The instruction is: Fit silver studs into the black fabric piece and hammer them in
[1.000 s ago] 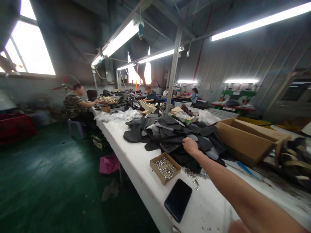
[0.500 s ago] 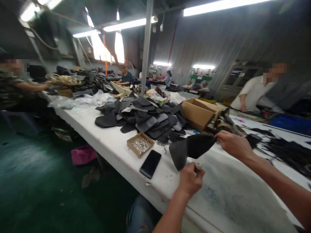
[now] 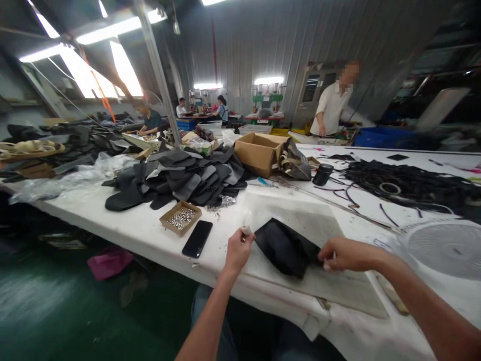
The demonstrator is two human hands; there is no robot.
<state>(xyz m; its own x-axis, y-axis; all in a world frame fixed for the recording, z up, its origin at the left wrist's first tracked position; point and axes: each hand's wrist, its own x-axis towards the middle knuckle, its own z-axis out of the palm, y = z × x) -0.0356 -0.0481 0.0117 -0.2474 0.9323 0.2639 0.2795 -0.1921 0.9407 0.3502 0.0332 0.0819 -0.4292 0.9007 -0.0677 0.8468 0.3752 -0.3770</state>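
A black piece (image 3: pixel 285 246) is stretched between my two hands above a grey board (image 3: pixel 353 291) on the white table. My left hand (image 3: pixel 239 246) is closed, with a small whitish thing at its fingertips, beside the piece's left corner. The right corner of the piece is pinched by my right hand (image 3: pixel 338 253). Left of my left hand lie a black phone (image 3: pixel 197 239) and a small cardboard tray (image 3: pixel 181 218) of shiny metal bits.
Behind are a heap of black pieces (image 3: pixel 180 173), a cardboard box (image 3: pixel 259 150) and a black jar (image 3: pixel 322 174). Black straps (image 3: pixel 409 185) and a round fan grille (image 3: pixel 443 245) lie at the right. A person (image 3: pixel 332 108) stands across the table.
The view has turned right. My right hand has come down and nearer with the black piece, which is now low over the board, close to my left hand.
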